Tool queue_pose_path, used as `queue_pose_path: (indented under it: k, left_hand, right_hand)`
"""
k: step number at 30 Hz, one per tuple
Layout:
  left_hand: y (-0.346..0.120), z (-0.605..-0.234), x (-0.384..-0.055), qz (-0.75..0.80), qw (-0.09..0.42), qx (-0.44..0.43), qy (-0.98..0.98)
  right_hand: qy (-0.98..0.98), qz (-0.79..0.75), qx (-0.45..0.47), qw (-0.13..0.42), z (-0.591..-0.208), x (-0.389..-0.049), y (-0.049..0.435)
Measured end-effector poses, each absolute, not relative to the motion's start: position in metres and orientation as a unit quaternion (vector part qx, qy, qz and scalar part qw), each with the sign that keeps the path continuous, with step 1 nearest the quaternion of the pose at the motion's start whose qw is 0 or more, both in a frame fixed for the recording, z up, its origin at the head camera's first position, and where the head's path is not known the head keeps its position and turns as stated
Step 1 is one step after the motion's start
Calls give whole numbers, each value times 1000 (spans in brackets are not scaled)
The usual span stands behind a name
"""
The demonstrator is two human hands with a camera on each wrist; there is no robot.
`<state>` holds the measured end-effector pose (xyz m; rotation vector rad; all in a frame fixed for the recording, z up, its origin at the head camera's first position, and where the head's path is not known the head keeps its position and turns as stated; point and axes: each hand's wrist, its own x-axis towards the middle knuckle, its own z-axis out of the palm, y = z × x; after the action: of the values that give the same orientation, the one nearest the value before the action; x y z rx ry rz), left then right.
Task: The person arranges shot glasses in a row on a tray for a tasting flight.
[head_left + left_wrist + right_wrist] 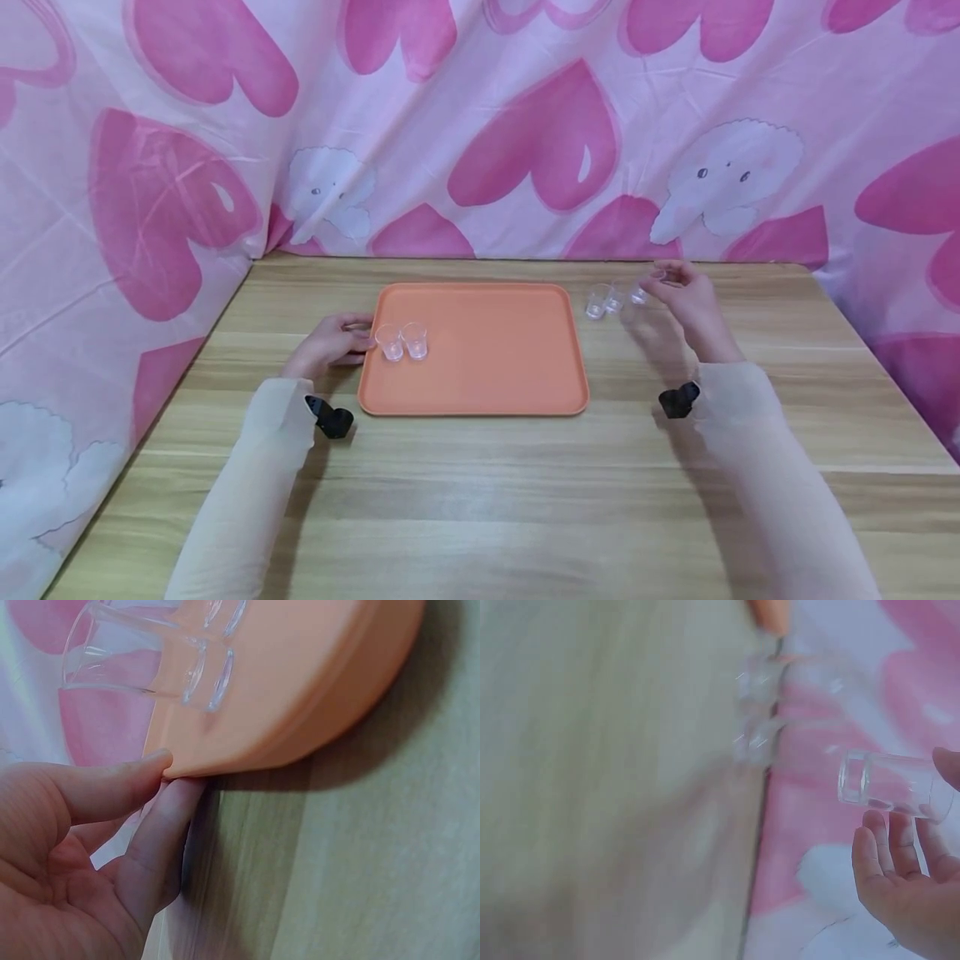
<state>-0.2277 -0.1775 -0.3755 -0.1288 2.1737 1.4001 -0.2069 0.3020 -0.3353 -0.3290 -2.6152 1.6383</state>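
Observation:
An orange tray (pixel 487 350) lies on the wooden table, with two small clear glasses (pixel 402 342) standing side by side near its left edge. My left hand (pixel 333 343) pinches the tray's left rim; in the left wrist view the thumb (pixel 112 787) is on top and a finger is beneath. At the back right, my right hand (pixel 686 304) holds another clear glass (pixel 896 782) between thumb and fingers, above the table. Two more clear glasses (pixel 603 300) stand on the table between that hand and the tray's right side; they look blurred in the right wrist view.
The wooden table (pixel 465 500) reaches back to a pink curtain (pixel 525 142) with hearts and white cartoon animals, which also hangs along the left side. A black wrist camera (pixel 330 417) is strapped to the left sleeve, and another (pixel 679 401) to the right.

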Motion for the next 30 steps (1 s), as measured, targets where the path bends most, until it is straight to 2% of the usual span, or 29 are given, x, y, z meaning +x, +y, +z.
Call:
queue_pose_path:
  k: [12, 30]
  left_hand:
    - [-178, -374, -227, 522, 272, -47, 807]
    - [-178, -374, -229, 509, 278, -54, 813]
  right_hand:
    - [-808, 588, -40, -15, -307, -208, 225]
    - [-765, 632, 5, -122, -334, -205, 118]
